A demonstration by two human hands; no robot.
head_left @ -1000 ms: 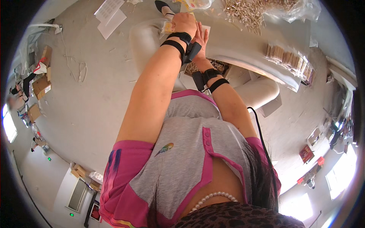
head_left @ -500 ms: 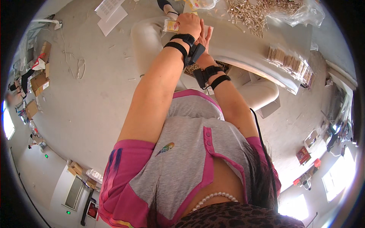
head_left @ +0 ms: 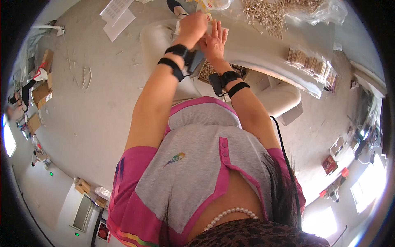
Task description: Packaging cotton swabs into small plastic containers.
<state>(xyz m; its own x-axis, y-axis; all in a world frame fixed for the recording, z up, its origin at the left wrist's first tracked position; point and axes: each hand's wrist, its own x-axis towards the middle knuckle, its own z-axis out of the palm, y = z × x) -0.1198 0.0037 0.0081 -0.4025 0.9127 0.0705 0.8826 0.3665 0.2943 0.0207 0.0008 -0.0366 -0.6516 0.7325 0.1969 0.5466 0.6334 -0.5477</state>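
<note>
My left hand (head_left: 194,29) is closed round a small pack of white-tipped sticks (head_left: 178,27). Only the pack's left edge shows past my fist, and its yellow label is hidden now. Just to the right, my right hand (head_left: 214,44) lies at the left end of the pale table (head_left: 263,49), fingers stretched out and spread. Its thumb side is close to my left wrist; whether it touches anything under the palm I cannot tell. A small yellow card or packet (head_left: 208,17) sits beyond the hands.
Loose thin sticks (head_left: 267,16) lie heaped at the table's far side beside a clear plastic bag (head_left: 325,14). Bundled sticks in clear wrap (head_left: 310,64) stand along the right. Below the table edge sits an open box of sticks (head_left: 205,72). Paper sheets (head_left: 118,24) lie on the floor.
My left hand has moved up and left, and its forearm swung left. The pack has turned mostly out of sight. My right hand's fingers now show more fully spread.
</note>
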